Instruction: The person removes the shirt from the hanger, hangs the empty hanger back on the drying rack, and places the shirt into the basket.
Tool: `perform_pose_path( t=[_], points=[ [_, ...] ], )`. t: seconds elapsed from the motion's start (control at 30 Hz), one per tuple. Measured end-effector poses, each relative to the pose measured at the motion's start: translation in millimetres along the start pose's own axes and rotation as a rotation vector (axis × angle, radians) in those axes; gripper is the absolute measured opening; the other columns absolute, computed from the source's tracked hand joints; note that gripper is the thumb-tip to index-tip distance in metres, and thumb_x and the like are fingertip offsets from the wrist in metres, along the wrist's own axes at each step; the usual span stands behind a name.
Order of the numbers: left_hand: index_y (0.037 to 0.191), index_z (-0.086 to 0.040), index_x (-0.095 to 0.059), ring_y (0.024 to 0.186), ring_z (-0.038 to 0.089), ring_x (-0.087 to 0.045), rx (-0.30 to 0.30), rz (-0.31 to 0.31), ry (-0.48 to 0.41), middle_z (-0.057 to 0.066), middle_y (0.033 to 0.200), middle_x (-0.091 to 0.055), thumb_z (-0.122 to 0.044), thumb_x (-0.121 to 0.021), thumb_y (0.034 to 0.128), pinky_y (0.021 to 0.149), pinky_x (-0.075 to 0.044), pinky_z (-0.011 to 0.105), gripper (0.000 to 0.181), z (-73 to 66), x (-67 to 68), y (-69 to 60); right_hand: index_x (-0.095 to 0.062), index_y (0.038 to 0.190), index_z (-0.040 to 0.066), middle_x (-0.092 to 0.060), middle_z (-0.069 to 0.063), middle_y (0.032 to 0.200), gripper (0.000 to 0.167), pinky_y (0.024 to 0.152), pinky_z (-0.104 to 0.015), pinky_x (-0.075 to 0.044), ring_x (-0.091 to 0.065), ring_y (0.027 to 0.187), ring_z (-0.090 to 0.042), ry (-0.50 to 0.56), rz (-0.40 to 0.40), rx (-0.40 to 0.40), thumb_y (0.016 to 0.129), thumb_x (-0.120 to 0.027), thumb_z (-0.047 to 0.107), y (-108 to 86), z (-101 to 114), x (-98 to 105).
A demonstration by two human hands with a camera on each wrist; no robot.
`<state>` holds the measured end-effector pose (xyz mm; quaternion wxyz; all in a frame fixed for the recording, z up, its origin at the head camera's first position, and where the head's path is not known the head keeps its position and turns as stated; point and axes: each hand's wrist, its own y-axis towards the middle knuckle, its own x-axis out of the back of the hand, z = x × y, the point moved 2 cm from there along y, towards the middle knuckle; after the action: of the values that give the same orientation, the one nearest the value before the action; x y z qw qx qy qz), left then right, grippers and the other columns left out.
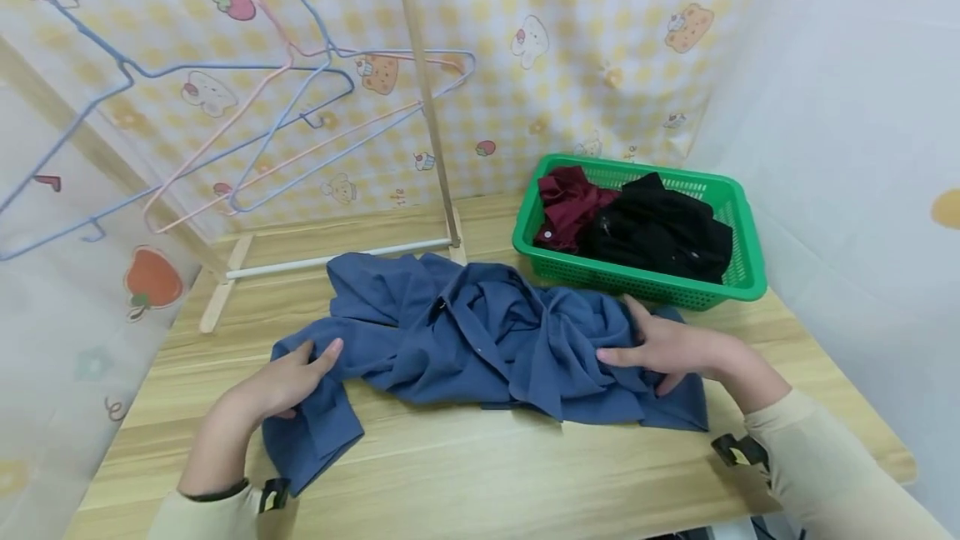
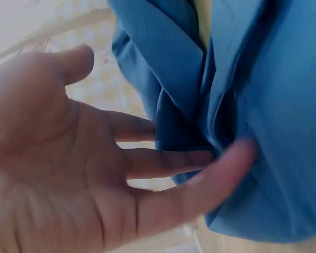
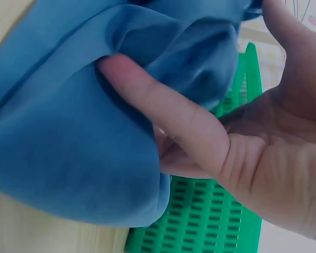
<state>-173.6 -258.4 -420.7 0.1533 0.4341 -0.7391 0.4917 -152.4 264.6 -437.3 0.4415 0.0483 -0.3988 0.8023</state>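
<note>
A crumpled blue shirt [image 1: 442, 348] lies spread sideways on the wooden table, its collar and buttoned front bunched in the middle. My left hand [image 1: 288, 382] is at the sleeve on the left end; in the left wrist view its fingers [image 2: 163, 211] are spread, with fingertips against the cloth [image 2: 284, 105] and the thumb apart. At the shirt's right end rests my right hand [image 1: 660, 344], thumb and fingers spread over the folds. The right wrist view has one extended finger [image 3: 163, 105] touching the fabric [image 3: 79, 142], while other fingers are partly hidden behind it.
Behind the shirt on the right stands a green basket [image 1: 637, 273] holding a dark red garment [image 1: 566, 198] and a black garment [image 1: 660, 232]. At the back left is a rack [image 1: 423, 90] with blue hangers [image 1: 187, 67] and a pink hanger [image 1: 202, 148]. A patterned curtain [image 1: 570, 90] hangs behind.
</note>
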Motion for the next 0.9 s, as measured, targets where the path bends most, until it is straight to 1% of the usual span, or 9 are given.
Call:
perform_pose_path(
  t=[0.07,0.13,0.23,0.33,0.47,0.57,0.67,0.8,0.9],
  points=[
    [0.161,0.02,-0.002,0.153,0.066,-0.014,-0.031,-0.033,0.062,0.046,0.167,-0.007,-0.074,-0.018,0.1074,0.118,-0.036,0.072,0.109,-8.3,1.1,5.0,0.027,0.166,0.012,0.0,-0.037,0.173,0.127,0.083,-0.05,-0.066,-0.044,0.147,-0.056,0.02,0.019,0.013,0.098,-0.068,0.062,2.8,6.1,-2.2],
    [0.161,0.019,-0.002,0.154,0.064,-0.014,-0.068,-0.052,0.077,0.043,0.168,-0.007,-0.073,-0.017,0.1076,0.122,-0.028,0.073,0.108,-18.3,1.9,12.5,0.026,0.166,0.011,0.002,-0.035,0.174,0.126,0.085,-0.05,-0.065,-0.039,0.15,-0.057,0.017,0.02,0.019,0.099,-0.066,0.063,5.7,11.9,-4.7],
    [0.163,0.015,0.007,0.155,0.061,-0.02,-0.1,-0.033,0.001,0.041,0.17,-0.002,-0.075,-0.017,0.1065,0.119,-0.039,0.067,0.109,-32.4,1.8,26.7,0.025,0.167,0.01,0.001,-0.034,0.174,0.127,0.087,-0.051,-0.065,-0.036,0.151,-0.056,0.01,0.008,0.021,0.098,-0.067,0.064,11.2,20.0,-8.5],
    [0.163,0.01,0.018,0.157,0.058,-0.021,-0.103,0.001,-0.078,0.038,0.172,0.007,-0.078,-0.016,0.1043,0.111,-0.051,0.061,0.111,-42.8,2.0,39.5,0.023,0.167,0.009,-0.003,-0.034,0.174,0.13,0.086,-0.05,-0.065,-0.037,0.151,-0.054,-0.008,-0.007,0.029,0.095,-0.071,0.064,18.8,27.9,-12.2],
    [0.163,0.003,0.023,0.16,0.055,-0.014,-0.108,0.041,-0.125,0.033,0.174,0.013,-0.083,-0.016,0.1011,0.108,-0.053,0.059,0.113,-57.0,0.2,51.0,0.02,0.168,0.007,-0.009,-0.035,0.173,0.133,0.085,-0.049,-0.065,-0.04,0.15,-0.053,-0.044,-0.027,0.046,0.093,-0.074,0.063,29.4,36.9,-15.9],
    [0.164,0.0,0.024,0.16,0.054,-0.018,-0.122,0.059,-0.132,0.031,0.175,0.011,-0.086,-0.019,0.0989,0.11,-0.052,0.06,0.116,-70.8,-5.8,56.6,0.018,0.168,0.007,-0.014,-0.034,0.173,0.134,0.084,-0.047,-0.065,-0.044,0.148,-0.051,-0.068,-0.04,0.049,0.091,-0.075,0.065,36.7,42.9,-18.4],
    [0.164,-0.001,0.024,0.16,0.053,-0.021,-0.14,0.069,-0.106,0.031,0.176,0.008,-0.088,-0.022,0.0978,0.119,-0.043,0.061,0.119,-84.6,-16.1,60.3,0.017,0.169,0.007,-0.017,-0.034,0.173,0.136,0.085,-0.047,-0.065,-0.051,0.143,-0.049,-0.088,-0.042,0.054,0.09,-0.075,0.068,45.0,49.7,-21.7],
    [0.167,-0.005,0.018,0.164,0.049,-0.012,-0.157,0.068,-0.077,0.026,0.177,0.004,-0.091,-0.025,0.0954,0.131,-0.021,0.063,0.12,-101.9,-31.7,62.7,0.016,0.169,0.009,-0.018,-0.031,0.174,0.136,0.089,-0.048,-0.063,-0.051,0.144,-0.046,-0.097,-0.038,0.061,0.088,-0.074,0.071,55.7,60.7,-27.8],
    [0.169,-0.008,0.011,0.165,0.048,-0.006,-0.17,0.07,-0.07,0.024,0.178,-0.002,-0.093,-0.026,0.0931,0.132,-0.014,0.065,0.12,-115.5,-44.1,61.0,0.014,0.17,0.011,-0.017,-0.029,0.175,0.135,0.09,-0.048,-0.062,-0.049,0.147,-0.045,-0.097,-0.035,0.071,0.088,-0.074,0.072,62.2,70.6,-33.8]
  ],
)
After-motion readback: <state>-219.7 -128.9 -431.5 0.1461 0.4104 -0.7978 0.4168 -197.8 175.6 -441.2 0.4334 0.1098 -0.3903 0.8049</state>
